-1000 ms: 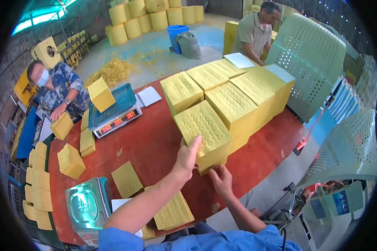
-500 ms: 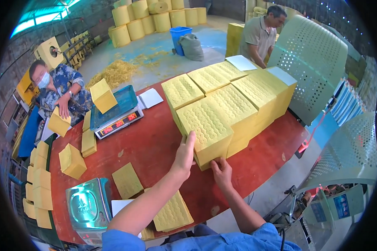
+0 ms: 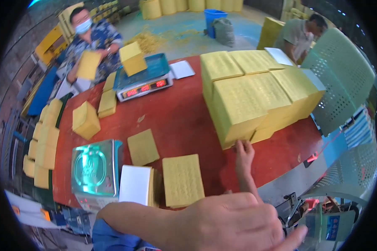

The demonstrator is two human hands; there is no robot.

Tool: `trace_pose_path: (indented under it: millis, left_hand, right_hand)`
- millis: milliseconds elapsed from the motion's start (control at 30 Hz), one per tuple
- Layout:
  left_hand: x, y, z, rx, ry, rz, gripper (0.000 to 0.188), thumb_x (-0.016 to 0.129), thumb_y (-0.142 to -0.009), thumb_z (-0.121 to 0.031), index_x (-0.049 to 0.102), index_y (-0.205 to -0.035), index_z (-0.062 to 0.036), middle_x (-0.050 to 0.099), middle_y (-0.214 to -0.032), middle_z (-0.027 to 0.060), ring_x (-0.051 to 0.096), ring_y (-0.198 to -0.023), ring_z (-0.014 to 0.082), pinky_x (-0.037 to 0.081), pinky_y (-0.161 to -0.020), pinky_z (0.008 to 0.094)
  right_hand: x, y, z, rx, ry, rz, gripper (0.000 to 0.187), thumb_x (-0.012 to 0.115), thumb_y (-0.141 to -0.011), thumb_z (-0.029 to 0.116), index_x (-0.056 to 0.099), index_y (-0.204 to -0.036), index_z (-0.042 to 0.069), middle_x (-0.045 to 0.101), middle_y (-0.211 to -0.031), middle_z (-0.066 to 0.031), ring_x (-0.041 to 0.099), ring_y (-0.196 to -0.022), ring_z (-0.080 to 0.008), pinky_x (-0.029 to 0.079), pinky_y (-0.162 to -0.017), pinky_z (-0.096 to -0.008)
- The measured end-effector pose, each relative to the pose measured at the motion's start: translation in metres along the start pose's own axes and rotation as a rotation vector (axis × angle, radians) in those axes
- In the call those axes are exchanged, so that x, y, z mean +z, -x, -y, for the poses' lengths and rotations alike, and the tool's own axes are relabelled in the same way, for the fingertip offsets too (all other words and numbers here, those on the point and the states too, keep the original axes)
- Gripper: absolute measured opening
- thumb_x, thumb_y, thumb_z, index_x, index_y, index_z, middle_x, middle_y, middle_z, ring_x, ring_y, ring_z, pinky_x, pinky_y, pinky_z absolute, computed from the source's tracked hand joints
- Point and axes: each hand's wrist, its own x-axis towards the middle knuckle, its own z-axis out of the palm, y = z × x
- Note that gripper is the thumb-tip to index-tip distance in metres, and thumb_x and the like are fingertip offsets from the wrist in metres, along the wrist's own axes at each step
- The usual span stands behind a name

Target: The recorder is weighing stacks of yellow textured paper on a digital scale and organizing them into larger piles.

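Note:
A large block of stacked yellow paper sheets (image 3: 241,100) stands at the right of the red table, its tops patterned with embossing. At its near bottom corner my right hand (image 3: 244,157) has thumb and fingers closed together on the paper's lower edge. My left hand (image 3: 234,221) is big and slightly blurred in the foreground, reaching rightward over the table's near edge. One finger sticks out from the loosely bent others, and I see nothing in that hand. Beyond its forearm lie a yellow paper stack (image 3: 182,180) and a white-topped stack (image 3: 135,184).
A digital scale (image 3: 144,85) carries a yellow paper block (image 3: 132,59). A shiny metal-topped scale (image 3: 95,167) stands at the near left of the red table (image 3: 171,121). Co-workers stand at far left and far right. Perforated green chairs (image 3: 343,79) flank the right side.
My left hand has left the paper block's side and swung down, nearer and rightward. My right hand stays at the block's lower corner. The view has shifted; the far-left co-worker has lifted some yellow paper.

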Motion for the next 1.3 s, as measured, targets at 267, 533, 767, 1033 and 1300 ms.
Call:
trace_pose_path:
  millis: [267,533,767,1033,1300]
  left_hand:
    - [-0.083,-0.001,-0.076,-0.402,-0.074,-0.118,0.023,0.084,-0.060,-0.013,0.065,-0.065,-0.0008,0.055,-0.058,0.0016,0.046,-0.045,0.0105,0.032,-0.038,0.0208]
    - [-0.217,0.026,-0.175,-0.094,-0.324,0.010,0.028,0.065,-0.083,-0.006,0.073,-0.110,-0.0098,0.070,-0.088,0.0085,0.061,-0.067,0.0144,0.050,-0.056,0.0257]
    - [-0.346,0.091,-0.359,-0.704,-0.858,0.057,0.024,0.064,-0.084,0.005,0.069,-0.107,0.0009,0.072,-0.084,0.0097,0.066,-0.064,0.0217,0.053,-0.058,0.0281]
    - [-0.428,0.168,-0.496,-1.182,-1.277,-0.649,0.026,0.048,-0.095,0.007,0.066,-0.114,0.0023,0.071,-0.086,0.0126,0.066,-0.076,0.0157,0.054,-0.071,0.0281]
    - [-0.551,0.217,-0.486,-1.327,-1.243,-0.824,0.023,0.050,-0.097,0.005,0.066,-0.114,0.0032,0.071,-0.089,0.0118,0.067,-0.080,0.0151,0.055,-0.074,0.0281]
  right_hand:
    - [0.060,0.128,0.147,-0.502,-0.155,0.346,0.019,0.056,-0.099,0.015,0.055,-0.089,-0.001,0.062,-0.083,-0.0135,0.060,-0.077,-0.0209,0.049,-0.072,-0.0326]
    - [0.149,0.267,0.158,-0.386,-0.339,0.676,0.035,0.063,-0.096,0.031,0.051,-0.104,-0.001,0.055,-0.088,-0.0134,0.059,-0.076,-0.0231,0.051,-0.063,-0.0333]
    - [0.238,0.406,0.137,-0.229,-0.532,1.111,0.026,0.063,-0.095,0.013,0.051,-0.111,-0.003,0.061,-0.098,-0.0181,0.063,-0.086,-0.0239,0.054,-0.078,-0.0353]
    - [0.359,0.541,0.086,0.095,-0.575,1.387,0.021,0.057,-0.093,-0.005,0.053,-0.113,-0.003,0.063,-0.101,-0.0134,0.064,-0.090,-0.0170,0.053,-0.082,-0.0314]
    - [0.503,0.609,0.027,0.313,-0.520,1.450,0.020,0.057,-0.095,-0.005,0.056,-0.115,-0.002,0.063,-0.102,-0.0091,0.063,-0.093,-0.0135,0.055,-0.084,-0.0303]
